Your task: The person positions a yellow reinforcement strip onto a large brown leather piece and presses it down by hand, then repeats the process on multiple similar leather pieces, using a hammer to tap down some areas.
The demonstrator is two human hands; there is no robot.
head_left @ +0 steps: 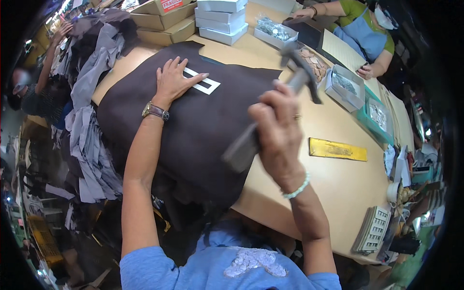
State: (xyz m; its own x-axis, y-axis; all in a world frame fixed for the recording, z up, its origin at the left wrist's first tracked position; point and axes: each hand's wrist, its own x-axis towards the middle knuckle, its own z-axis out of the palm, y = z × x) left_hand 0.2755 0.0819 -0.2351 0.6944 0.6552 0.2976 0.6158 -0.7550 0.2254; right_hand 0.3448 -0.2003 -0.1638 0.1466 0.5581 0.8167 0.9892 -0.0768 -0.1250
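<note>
Two hands work over dark brown leather (pixel 193 125) on the surface (pixel 338 183). Left hand (pixel 173 79) lies flat, fingers apart, touching a white rectangular frame (pixel 203 81); stacked white boxes (pixel 221 19) sit beyond it. Right hand (pixel 278 130), raised, grip clamped on a hammer (pixel 290 84).

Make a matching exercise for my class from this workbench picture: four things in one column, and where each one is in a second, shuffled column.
Things
1. hammer
2. white rectangular template
3. yellow bar
4. wristwatch

Places
A. lying on the bare tabletop, right of the dark leather
B. on the left wrist
C. raised in the right hand
D. flat on the dark brown leather hide, under the left hand fingers

Pairs: 1-C, 2-D, 3-A, 4-B
</note>
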